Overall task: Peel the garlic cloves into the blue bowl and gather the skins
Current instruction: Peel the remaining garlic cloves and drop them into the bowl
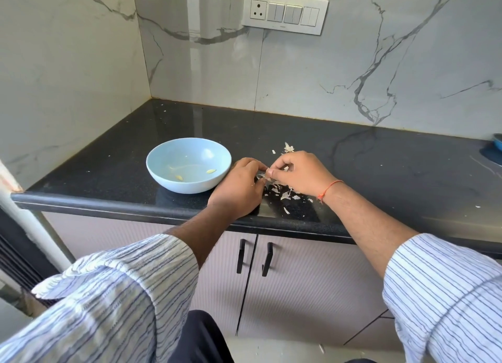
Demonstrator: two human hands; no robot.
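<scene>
Striped sleeves (114,303); both hands (267,173) pinch papery skins (282,192).

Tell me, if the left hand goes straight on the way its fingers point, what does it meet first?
Probably the right hand: the left hand points up and right, its fingertips almost touching the right ones over the garlic skins. Depth is hard to judge.

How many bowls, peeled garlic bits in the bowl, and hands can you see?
Blue bowl: 1
Peeled garlic cloves in the bowl: 2
Hands, the left hand and the right hand, pinching a garlic clove between them: 2
Total: 5
The garlic skins on the counter are too many and too small to count.
</scene>
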